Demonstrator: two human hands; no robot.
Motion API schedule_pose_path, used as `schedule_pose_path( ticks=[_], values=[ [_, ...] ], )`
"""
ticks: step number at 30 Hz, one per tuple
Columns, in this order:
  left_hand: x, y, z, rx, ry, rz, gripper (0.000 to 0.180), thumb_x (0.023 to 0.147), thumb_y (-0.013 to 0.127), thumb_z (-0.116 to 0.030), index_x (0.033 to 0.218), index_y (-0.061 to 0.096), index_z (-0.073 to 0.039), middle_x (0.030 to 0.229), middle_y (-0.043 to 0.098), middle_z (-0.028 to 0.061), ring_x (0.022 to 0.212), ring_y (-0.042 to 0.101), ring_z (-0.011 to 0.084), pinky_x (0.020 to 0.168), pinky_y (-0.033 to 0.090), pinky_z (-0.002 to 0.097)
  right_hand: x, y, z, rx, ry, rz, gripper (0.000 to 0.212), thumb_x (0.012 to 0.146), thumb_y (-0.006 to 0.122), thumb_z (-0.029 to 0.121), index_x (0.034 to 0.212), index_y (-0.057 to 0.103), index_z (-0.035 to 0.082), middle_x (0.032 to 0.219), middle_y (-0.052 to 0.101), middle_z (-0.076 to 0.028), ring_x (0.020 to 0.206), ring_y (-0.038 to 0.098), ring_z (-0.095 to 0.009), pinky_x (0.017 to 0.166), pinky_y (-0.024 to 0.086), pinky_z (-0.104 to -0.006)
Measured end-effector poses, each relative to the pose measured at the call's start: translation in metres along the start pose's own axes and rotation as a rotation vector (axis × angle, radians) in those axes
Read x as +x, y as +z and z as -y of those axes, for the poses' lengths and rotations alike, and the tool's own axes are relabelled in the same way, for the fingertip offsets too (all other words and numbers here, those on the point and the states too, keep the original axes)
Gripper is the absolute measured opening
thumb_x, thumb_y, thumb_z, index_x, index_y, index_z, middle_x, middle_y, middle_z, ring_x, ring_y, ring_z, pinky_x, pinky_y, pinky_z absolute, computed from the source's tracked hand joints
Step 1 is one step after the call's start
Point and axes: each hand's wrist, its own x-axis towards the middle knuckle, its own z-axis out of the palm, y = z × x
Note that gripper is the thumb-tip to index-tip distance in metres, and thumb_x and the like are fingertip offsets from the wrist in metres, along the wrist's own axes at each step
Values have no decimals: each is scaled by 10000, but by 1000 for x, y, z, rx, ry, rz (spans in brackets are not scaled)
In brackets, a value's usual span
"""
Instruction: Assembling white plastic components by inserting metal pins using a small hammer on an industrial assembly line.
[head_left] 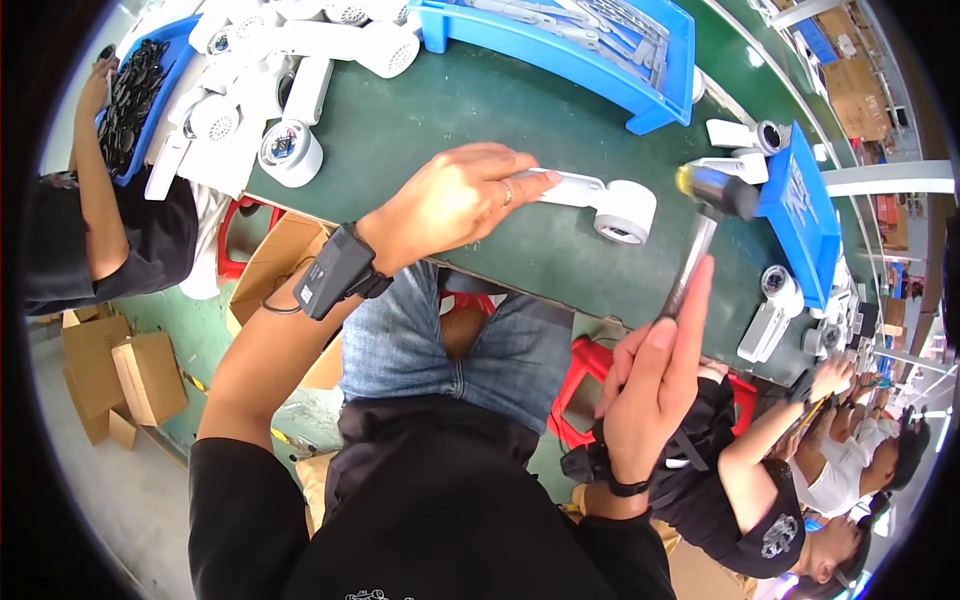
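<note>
My left hand [455, 198] is closed on the long arm of a white plastic housing [626, 207], which lies on the green tabletop [400, 130]. The housing's round cup-shaped end points right, with a dark recess on its near side. In my right hand [652, 392] is the handle of a small hammer [692, 262]. The hammer's head, yellow at one end and black at the other, is to the right of the housing and apart from it.
A blue bin [540, 57] of white strips stands at the far side. White housings [292, 153] crowd the far left; another blue bin [815, 225] is at right. Co-workers sit on both sides, one by a bin of black parts [135, 105]. Cardboard boxes [150, 380] lie lower left.
</note>
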Motion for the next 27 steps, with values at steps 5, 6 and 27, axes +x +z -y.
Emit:
schedule_pose_path(
  ticks=[5, 6, 27],
  values=[
    [-8, 5, -6, -276, -357, -63, 683, 896, 819, -70, 1517, 535, -91, 1137, 777, 121, 1065, 733, 364, 942, 597, 417, 17, 15, -30, -334, -376, 213, 592, 1122, 453, 101, 1684, 278, 32, 746, 598, -51, 605, 509, -121, 603, 446, -282],
    [-8, 7, -3, -272, -362, -70, 683, 896, 819, -70, 1517, 535, -91, 1137, 777, 121, 1065, 733, 364, 942, 597, 417, 11, 10, -10, -255, -256, 234, 580, 1135, 450, 120, 1681, 282, 21, 809, 630, -17, 641, 496, -98, 622, 448, -265],
    [-7, 16, 7, -123, -84, -99, 279, 891, 816, -100, 1169, 804, -123, 1033, 790, 70, 1008, 744, 246, 1131, 514, 506, 2, 34, -17, -81, -110, -103, 598, 1137, 413, 78, 1705, 228, 57, 699, 433, 65, 607, 392, -15, 515, 308, -188]
  ],
)
